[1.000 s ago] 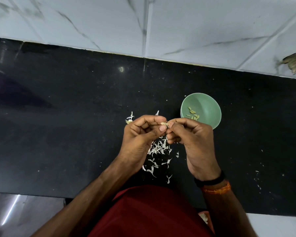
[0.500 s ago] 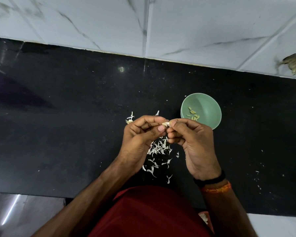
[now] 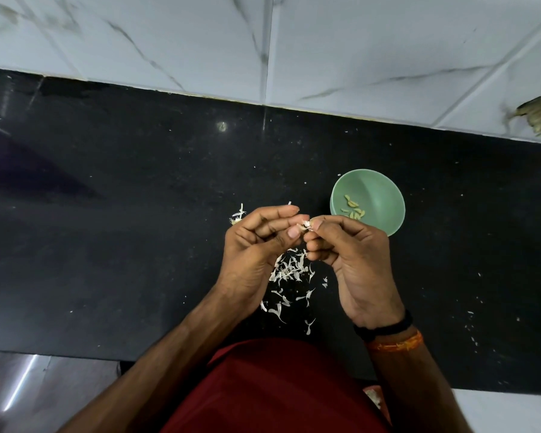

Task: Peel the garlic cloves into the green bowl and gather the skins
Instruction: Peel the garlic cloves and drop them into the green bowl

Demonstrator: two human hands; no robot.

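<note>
One green bowl point(image 3: 384, 189), roughly six peeled cloves point(image 3: 353, 210), two hands point(image 3: 253, 254), one skin pile point(image 3: 291, 273).

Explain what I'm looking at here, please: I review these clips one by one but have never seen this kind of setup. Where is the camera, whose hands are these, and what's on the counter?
There is no machine here. The picture comes from a wide-angle camera worn on a person's head, looking forward and down, so the forearms enter from the bottom edge. The left hand and right hand meet above a black speckled stone counter, with white marbled wall tiles behind it. Between their fingertips they pinch a small pale garlic clove with skin coming off it. Beyond the right hand stands a small round green bowl holding a few peeled yellowish cloves. Below the hands lies a loose scatter of thin white garlic skins, and a small clump of skin lies beyond the left hand. The right wrist wears a black band and an orange thread.
</note>
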